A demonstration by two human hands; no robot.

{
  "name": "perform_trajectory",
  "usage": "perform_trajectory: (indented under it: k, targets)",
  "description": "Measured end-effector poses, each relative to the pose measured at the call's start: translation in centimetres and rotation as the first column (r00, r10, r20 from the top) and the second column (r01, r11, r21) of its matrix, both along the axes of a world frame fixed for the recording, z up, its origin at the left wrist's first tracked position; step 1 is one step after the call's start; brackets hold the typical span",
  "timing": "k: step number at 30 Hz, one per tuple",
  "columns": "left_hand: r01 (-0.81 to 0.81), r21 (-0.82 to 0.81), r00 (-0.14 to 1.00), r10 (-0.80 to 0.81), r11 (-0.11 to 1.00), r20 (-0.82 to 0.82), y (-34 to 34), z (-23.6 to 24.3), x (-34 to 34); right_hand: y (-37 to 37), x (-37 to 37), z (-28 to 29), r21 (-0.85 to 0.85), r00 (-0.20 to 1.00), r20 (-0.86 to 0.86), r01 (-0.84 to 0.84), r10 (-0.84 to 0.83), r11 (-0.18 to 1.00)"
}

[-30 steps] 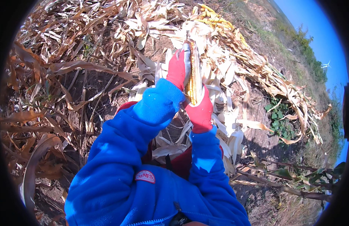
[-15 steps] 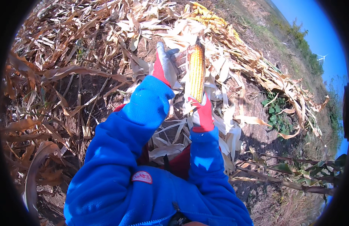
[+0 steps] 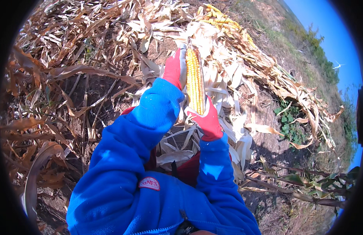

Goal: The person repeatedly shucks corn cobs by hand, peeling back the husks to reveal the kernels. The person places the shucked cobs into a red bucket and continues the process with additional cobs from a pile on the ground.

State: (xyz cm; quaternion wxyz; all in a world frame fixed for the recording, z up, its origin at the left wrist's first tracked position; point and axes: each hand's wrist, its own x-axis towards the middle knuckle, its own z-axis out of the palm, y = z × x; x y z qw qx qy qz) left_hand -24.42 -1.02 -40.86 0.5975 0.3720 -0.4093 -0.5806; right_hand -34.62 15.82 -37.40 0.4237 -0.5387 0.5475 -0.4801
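An ear of corn [image 3: 195,84] is upright in the middle, its yellow kernels exposed and some pale husk along its sides. My left hand [image 3: 175,66], in a red and grey glove, is closed at the upper left side of the ear, its fingers partly hidden. My right hand [image 3: 205,119], gloved alike, grips the ear's lower end from the right. Loose cream husks [image 3: 238,111] lie behind and below the ear.
A pile of yellow cobs [image 3: 220,17] lies beyond the hands among dry husks. Brown stalks and leaves [image 3: 48,94] cover the left ground. A green plant [image 3: 287,123] and fallen stalks [image 3: 299,196] are at the right. A wind turbine [image 3: 338,65] stands far off.
My left hand moved away leftward, opening, and has come back to the ear's upper part. More kernels show than a second ago. The ear has shifted slightly left.
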Motion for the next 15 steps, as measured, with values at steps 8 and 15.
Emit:
perform_trajectory:
  k: [8,15]
  targets:
    - [0.043,0.092,0.998,-0.046,0.995,0.031,0.6,0.5,0.7,0.4,-1.1,0.0,0.154,0.839,0.524,-0.264,0.148,0.952]
    - [0.343,0.105,0.764,-0.213,0.933,-0.609,3.7,6.1,0.5,0.6,-1.5,-0.7,0.252,0.743,0.654,-0.391,0.142,0.885]
